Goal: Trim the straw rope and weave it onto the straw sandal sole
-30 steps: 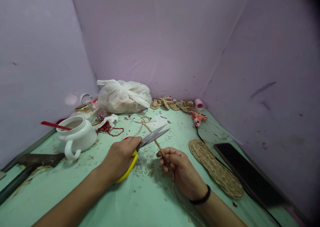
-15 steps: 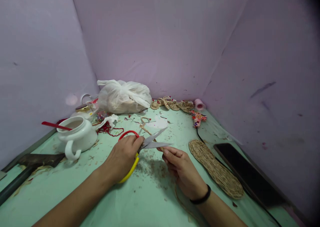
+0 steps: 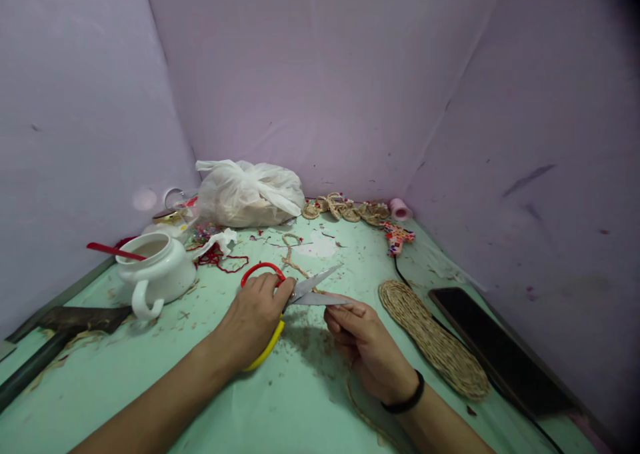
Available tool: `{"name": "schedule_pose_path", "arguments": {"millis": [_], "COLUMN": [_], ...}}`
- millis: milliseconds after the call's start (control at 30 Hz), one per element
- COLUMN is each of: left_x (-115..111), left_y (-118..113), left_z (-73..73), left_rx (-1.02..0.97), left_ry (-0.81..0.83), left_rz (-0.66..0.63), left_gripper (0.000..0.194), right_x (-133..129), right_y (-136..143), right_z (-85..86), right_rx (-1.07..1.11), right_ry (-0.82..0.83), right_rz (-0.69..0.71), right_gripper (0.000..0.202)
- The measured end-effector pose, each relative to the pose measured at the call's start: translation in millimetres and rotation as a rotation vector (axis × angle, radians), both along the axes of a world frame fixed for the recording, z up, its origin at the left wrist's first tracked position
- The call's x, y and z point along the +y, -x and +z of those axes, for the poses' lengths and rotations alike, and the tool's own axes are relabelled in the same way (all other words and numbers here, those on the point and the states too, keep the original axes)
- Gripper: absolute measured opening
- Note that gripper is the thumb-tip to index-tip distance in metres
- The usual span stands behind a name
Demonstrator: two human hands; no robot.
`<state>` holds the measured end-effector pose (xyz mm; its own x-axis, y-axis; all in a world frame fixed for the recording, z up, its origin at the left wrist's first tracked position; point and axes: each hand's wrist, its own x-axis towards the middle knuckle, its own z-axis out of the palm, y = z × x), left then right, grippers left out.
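Note:
My left hand (image 3: 257,317) is closed around the handles of a pair of scissors (image 3: 316,298), one loop red and the other yellow. The blades are spread and point right. Their lower blade reaches the fingertips of my right hand (image 3: 370,347), which is pinched closed on a thin braided straw cord. That cord (image 3: 296,266) runs from the fingers under the blades to a looped end farther back. A loose tail hangs below my right palm toward the front edge. The exact pinch point is partly hidden by the lower blade.
A woven straw sole (image 3: 433,341) and a dark phone-like slab (image 3: 500,354) lie at right. A patterned glue gun (image 3: 397,237) sits behind them. At left stand a white pot (image 3: 165,277) and a hammer-like tool (image 3: 65,331). A plastic bag (image 3: 250,197) rests at the back.
The scissors and my left hand have shifted slightly right and toward me. The lower blade now overlaps my right fingertips, and the cord's looped end remains in place.

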<state>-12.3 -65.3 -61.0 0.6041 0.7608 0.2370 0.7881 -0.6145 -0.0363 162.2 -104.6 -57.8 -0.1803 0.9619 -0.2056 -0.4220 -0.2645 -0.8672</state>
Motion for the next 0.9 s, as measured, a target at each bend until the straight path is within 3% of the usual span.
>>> {"name": "schedule_pose_path", "arguments": {"millis": [767, 900], "left_x": [2.4, 1.9], "left_y": [-1.2, -2.5], "left_z": [-2.6, -3.1], "left_rx": [0.078, 0.033], "left_ry": [-0.162, -0.128], "left_rz": [0.029, 0.014], "left_gripper": [0.029, 0.034], "right_x": [-0.4, -1.3], "right_y": [1.8, 1.6], "right_z": [0.6, 2.0], "right_rx": [0.004, 0.046], "right_ry": [0.064, 0.07], "right_rz": [0.004, -0.011], "right_gripper": [0.031, 0.022]}}
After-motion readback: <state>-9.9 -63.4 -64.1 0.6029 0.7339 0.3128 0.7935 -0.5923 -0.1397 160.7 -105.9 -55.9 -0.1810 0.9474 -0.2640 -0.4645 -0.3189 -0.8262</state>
